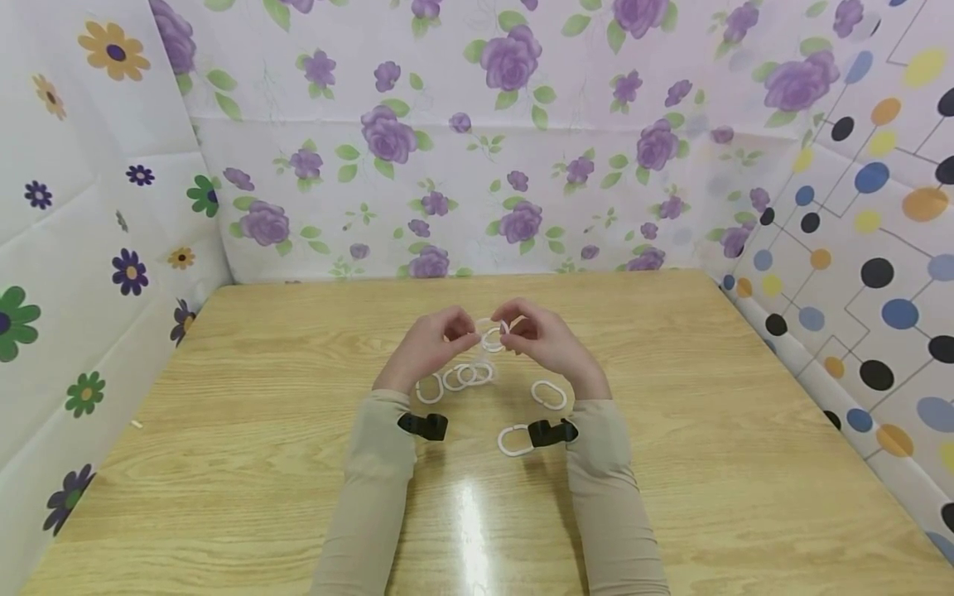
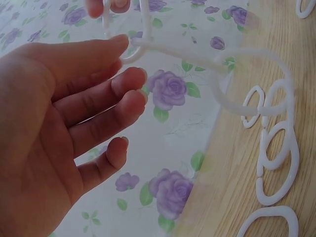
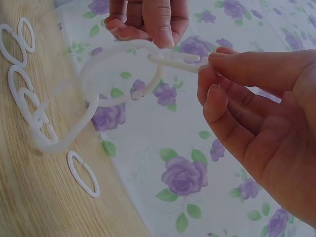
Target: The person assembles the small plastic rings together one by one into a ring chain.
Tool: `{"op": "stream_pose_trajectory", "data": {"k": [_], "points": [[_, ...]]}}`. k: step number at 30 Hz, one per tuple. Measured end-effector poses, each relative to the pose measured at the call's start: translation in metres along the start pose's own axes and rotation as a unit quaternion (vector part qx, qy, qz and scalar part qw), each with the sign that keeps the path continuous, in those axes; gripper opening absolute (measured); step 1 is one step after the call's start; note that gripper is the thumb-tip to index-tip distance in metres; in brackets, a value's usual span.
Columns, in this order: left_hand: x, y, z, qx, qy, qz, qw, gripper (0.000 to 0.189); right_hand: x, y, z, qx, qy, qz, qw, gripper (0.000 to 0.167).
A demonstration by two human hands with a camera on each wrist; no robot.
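Both hands are raised close together over the middle of the table. My left hand pinches a white plastic oval link between thumb and index finger; its other fingers are loosely bent. A second white link is pinched by my right hand, thumb against index finger. The two links meet between the hands and look hooked together. From the left hand's link, further links hang down in a chain towards the table. Motion blur hides where the links' gaps are.
Several overlapping links lie on the wooden table below the hands. One loose link lies under the right wrist; another is partly covered by the black wrist mount. Flowered cloth stands behind the table.
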State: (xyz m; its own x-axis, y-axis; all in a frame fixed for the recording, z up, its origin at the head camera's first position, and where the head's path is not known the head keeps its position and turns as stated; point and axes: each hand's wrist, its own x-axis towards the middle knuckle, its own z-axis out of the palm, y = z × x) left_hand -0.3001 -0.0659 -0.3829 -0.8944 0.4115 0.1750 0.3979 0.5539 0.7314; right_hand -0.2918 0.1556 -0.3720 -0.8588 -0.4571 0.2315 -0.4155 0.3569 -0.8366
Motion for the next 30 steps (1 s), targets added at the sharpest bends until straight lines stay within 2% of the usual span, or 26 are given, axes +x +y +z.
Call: {"op": "stream_pose_trajectory", "data": {"k": [7,14,18,23,30], "points": [[0.000,0.001,-0.001,-0.010,0.008,-0.005,0.9999,0.028,0.000,0.000,0.001,0.014,0.004,-0.017,0.9997,0.023],[-0.001,0.004,-0.002,0.002,0.029,0.006,0.9996,0.022,0.001,0.001,0.002,0.029,0.008,-0.025,0.9992,0.022],[-0.002,0.007,-0.005,0.010,0.066,0.011,0.9977,0.021,0.002,0.000,0.002,0.031,0.012,-0.018,0.9993,0.027],[-0.004,0.008,-0.008,-0.003,0.121,0.027,0.9923,0.020,0.003,-0.001,0.003,0.032,0.013,-0.015,0.9993,0.031],[-0.003,0.007,-0.011,-0.029,0.204,0.049,0.9774,0.018,0.005,0.002,0.007,-0.009,0.001,-0.011,0.9999,0.024]]}}
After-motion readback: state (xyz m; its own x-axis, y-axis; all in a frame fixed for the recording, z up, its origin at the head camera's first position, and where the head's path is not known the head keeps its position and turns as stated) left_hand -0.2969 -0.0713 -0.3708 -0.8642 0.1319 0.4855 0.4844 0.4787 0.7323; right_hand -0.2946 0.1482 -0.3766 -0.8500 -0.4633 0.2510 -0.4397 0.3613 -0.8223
